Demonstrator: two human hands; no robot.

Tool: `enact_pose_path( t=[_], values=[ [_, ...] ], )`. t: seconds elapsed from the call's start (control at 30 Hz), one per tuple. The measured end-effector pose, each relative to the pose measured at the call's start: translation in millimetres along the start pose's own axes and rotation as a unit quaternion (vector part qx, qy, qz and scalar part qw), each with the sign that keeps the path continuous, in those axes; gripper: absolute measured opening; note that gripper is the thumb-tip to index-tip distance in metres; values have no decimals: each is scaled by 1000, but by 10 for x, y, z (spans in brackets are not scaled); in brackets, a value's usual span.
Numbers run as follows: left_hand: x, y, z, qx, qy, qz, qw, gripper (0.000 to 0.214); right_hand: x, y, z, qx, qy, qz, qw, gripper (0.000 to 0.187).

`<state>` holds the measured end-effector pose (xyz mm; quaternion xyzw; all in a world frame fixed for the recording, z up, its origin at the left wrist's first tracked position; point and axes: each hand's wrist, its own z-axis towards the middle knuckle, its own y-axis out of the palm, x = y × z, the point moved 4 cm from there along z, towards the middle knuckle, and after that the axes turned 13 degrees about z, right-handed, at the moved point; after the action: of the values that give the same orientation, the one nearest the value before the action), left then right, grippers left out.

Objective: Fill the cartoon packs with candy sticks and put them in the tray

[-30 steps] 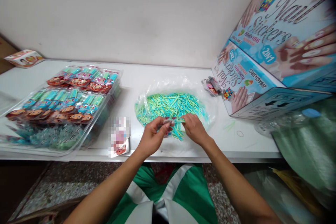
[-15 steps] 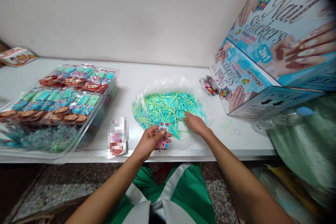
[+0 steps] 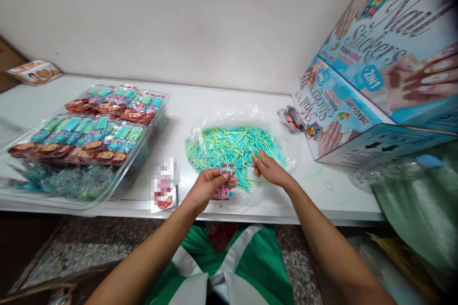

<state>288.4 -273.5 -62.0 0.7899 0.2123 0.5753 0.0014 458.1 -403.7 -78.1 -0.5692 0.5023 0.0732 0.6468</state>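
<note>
A heap of thin green and blue sticks (image 3: 232, 145) lies on a clear plastic bag (image 3: 246, 113) spread over the table. At the heap's near edge, my left hand (image 3: 209, 188) is closed on a small printed packet (image 3: 223, 194) with a barcode and pink lettering; the fingers cover part of it. My right hand (image 3: 271, 170) is over the right side of the heap, thumb and fingers pinched together on thin sticks. How many sticks it holds I cannot tell. A small white piece (image 3: 251, 172) shows beside its lower fingers.
On the left stands a clear plastic tray (image 3: 118, 182) with rows of filled packets (image 3: 82, 138). A printed card (image 3: 164, 195) lies between tray and heap. Nail Stickers boxes (image 3: 343, 109) are stacked at right, near small dark packets (image 3: 290, 119) and a plastic bottle (image 3: 393, 171).
My right hand has lifted slightly from the heap, its fingers now pinched together. My left hand keeps hold of the packet, slightly higher. The whole view has shifted a little.
</note>
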Motion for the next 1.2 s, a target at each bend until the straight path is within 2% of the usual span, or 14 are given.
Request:
enact_pose_path(
  t=[0.07, 0.23, 0.3, 0.4, 0.47, 0.57, 0.7, 0.9, 1.03, 1.1, 1.2],
  values=[
    [9, 2, 0, 14, -7, -6, 1000, 35, -147, 2, -67, -7, -38, 65, 997, 24],
    [32, -51, -21, 67, -1, -15, 998, 34, -471, -43, -193, -25, -88, 108, 990, 30],
    [39, -58, -29, 75, 5, -15, 997, 34, -504, -45, -185, -3, -114, 185, 976, 32],
    [27, -36, -45, 62, 13, -20, 998, 34, -301, -36, -114, 141, -140, 305, 932, 38],
    [-4, -20, -66, 51, 14, -21, 998, 32, -19, 42, -62, 229, -100, 322, 913, 41],
    [-68, -14, -104, 43, 7, -13, 999, 30, 353, 229, -14, 257, -46, 296, 919, 42],
    [-120, -26, -131, 41, 6, 6, 999, 29, 543, 385, -28, 241, -32, 272, 931, 36],
    [-108, -4, -118, 30, 8, 4, 999, 32, 430, 402, -94, 206, -21, 229, 951, 35],
    [-39, 17, -103, 26, 21, 17, 999, 36, 127, 301, -155, 143, -40, 164, 975, 32],
    [-14, 16, -98, 28, 27, 32, 999, 35, -101, 221, -197, 100, -65, 99, 988, 30],
    [-5, -5, -89, 49, 34, 47, 997, 31, -464, 82, -287, 51, -109, 51, 991, 26]
  ],
)
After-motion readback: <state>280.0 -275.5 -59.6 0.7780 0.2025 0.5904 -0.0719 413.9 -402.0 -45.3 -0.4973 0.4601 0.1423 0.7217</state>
